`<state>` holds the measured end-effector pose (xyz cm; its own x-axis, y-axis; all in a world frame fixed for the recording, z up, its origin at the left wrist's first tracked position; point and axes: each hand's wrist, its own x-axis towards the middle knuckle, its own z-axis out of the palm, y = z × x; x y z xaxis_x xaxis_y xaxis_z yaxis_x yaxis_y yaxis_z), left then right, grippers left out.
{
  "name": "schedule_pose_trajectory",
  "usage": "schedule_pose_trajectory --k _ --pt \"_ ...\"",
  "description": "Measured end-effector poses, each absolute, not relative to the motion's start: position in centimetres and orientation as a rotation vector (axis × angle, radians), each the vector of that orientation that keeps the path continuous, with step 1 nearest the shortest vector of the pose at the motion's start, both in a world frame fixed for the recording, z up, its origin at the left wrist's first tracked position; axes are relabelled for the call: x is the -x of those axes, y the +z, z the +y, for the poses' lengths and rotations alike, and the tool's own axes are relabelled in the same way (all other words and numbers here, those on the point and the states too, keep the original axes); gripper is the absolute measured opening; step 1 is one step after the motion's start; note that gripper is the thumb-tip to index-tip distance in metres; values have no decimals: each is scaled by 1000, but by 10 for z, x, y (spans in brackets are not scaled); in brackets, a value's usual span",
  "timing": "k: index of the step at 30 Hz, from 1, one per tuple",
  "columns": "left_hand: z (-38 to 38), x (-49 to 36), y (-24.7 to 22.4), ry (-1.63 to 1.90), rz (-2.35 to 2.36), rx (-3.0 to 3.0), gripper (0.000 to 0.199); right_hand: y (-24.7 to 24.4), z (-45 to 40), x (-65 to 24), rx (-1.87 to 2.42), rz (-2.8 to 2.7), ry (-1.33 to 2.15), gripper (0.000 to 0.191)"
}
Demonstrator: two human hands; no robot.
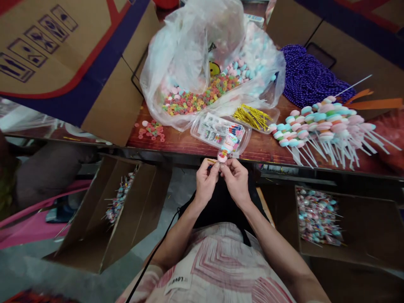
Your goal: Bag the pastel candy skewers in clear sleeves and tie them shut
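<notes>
We see a reddish-brown wooden table (183,142) bearing ring-shaped candies (151,131), a plastic bag (176,46), purple cord (311,75) and stick candies (328,122).

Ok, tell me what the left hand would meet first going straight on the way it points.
Beyond the candy at its fingertips, the left hand would probably meet the clear tray. Height is unclear, so the table edge might come first.

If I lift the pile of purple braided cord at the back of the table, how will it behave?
The purple cord pile will probably sag and droop, since its strands lie in loose curves. Single strands may slip away or snag, as many overlap untied. It likely won't roll, being a low, spread heap against the cardboard box.
</notes>
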<state>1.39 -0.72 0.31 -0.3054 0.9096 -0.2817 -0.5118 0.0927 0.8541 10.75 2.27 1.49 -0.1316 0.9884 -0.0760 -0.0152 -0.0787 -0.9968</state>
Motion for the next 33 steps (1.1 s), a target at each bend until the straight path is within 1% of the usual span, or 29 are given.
schedule_pose_trajectory --k 3,6,10,12,15,17,21,25,27,31,33 --pt "-6 -11 7 1541 1086 -519 34 11 17 -107 1133 -1271 1449 23" --pt "-6 -2 17 1396 932 -380 39 12 18 -115 1063 -1337 1523 24" --pt "-9 7 28 1119 772 -202 40 19 24 -130 965 -1578 1439 22" --pt "-10 7 28 1077 756 -211 41 20 26 -134 928 -1694 1388 18" --pt "-12 -2 23 1228 897 -326 39 16 24 -132 961 -1789 1226 13" --pt "-15 -9 18 1367 1054 -443 32 12 22 -129 1024 -1778 1161 12" --pt "-22 -13 14 1427 1225 -575 22 12 21 -128 1115 -1738 1182 9" --pt "-18 -8 15 1398 1176 -467 26 17 23 -132 1111 -1701 1293 12" --pt "-13 -5 15 1362 1075 -354 29 17 21 -132 1114 -1729 1196 15" --pt "-4 0 16 1301 937 -123 32 10 18 -132 1036 -1900 758 22" --pt "-3 0 18 1291 924 -63 31 6 19 -133 998 -2012 592 24"
